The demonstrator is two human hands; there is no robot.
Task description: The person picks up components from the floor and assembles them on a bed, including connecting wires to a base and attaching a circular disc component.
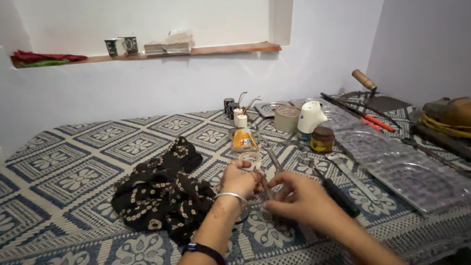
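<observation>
Both hands (270, 195) grip scissors (267, 182) over patterned bedspread (67, 177) beneath white wall (128, 96).

The person's two arms were bare, with no sleeves on them. The left hand (236, 178) had a shiny silver bangle (230, 197) at the wrist and a black band (204, 252) farther up the arm. The right hand (298, 199) wore nothing.

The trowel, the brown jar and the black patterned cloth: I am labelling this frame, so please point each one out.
trowel (364, 79), head view, on its wooden handle.
brown jar (322, 141), head view, on its side wall.
black patterned cloth (158, 194), head view, on its bunched middle.
</observation>
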